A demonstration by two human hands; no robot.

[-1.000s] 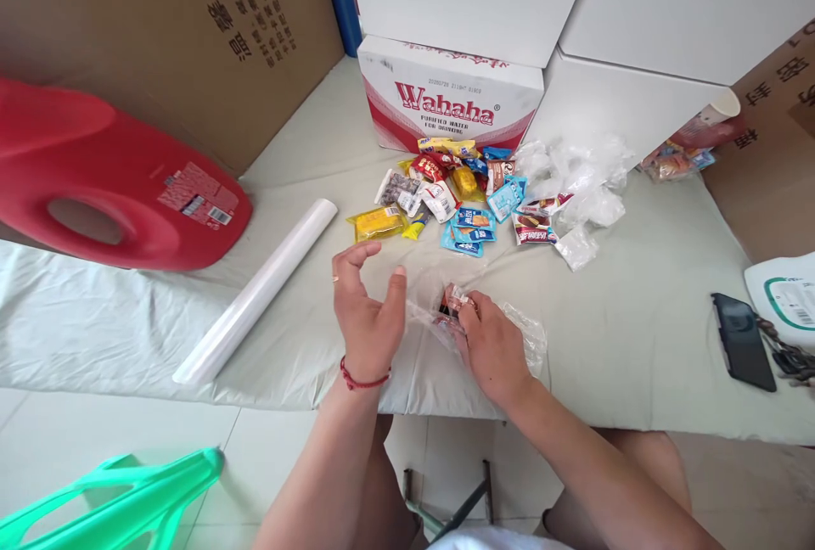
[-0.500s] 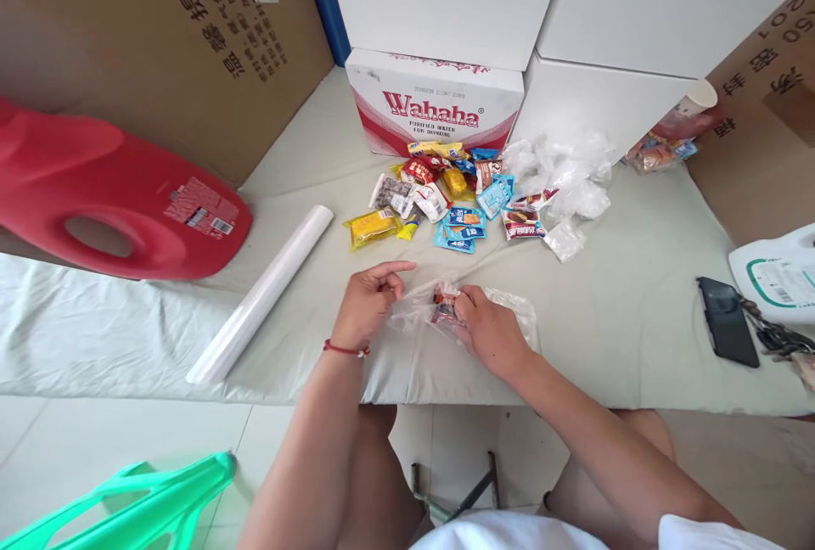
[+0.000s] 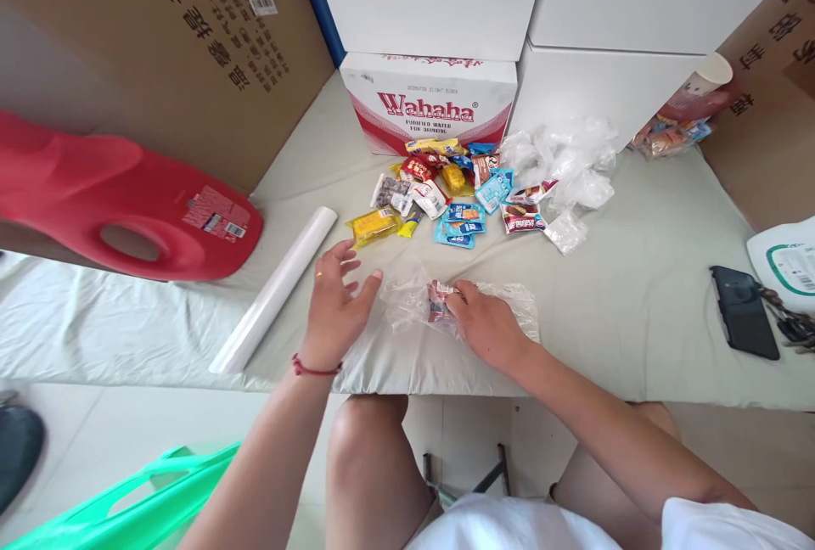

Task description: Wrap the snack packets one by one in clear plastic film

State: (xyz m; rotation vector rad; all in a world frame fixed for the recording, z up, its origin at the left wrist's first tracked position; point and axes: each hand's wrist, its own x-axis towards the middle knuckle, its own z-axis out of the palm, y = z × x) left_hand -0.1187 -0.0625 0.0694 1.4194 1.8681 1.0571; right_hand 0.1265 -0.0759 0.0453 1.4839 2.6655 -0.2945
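Observation:
My right hand (image 3: 487,321) is closed on a small red snack packet (image 3: 439,302), which lies in or on a clear plastic bag (image 3: 404,295); I cannot tell which. The bag's flat part (image 3: 519,304) spreads out to the right beneath that hand. To the left of the bag, my left hand (image 3: 337,304) is open and holds nothing, its fingers apart. Just beyond its fingertips is a yellow snack packet (image 3: 375,226). Several wrapped snacks lie in a pile behind, among them blue sachets (image 3: 462,223), a white packet (image 3: 428,199) and a dark red packet (image 3: 522,217).
A white plastic roll (image 3: 273,291) lies at left near a red detergent jug (image 3: 127,202). Crumpled clear bags (image 3: 566,159) sit beside the snacks. Behind stands a Wahaha carton (image 3: 433,100). A black phone (image 3: 744,312) rests at right. A green stool (image 3: 146,491) is below.
My left hand has let go of the clear bag, moved left and opened. My right hand keeps its hold on the packet. The view has shifted slightly.

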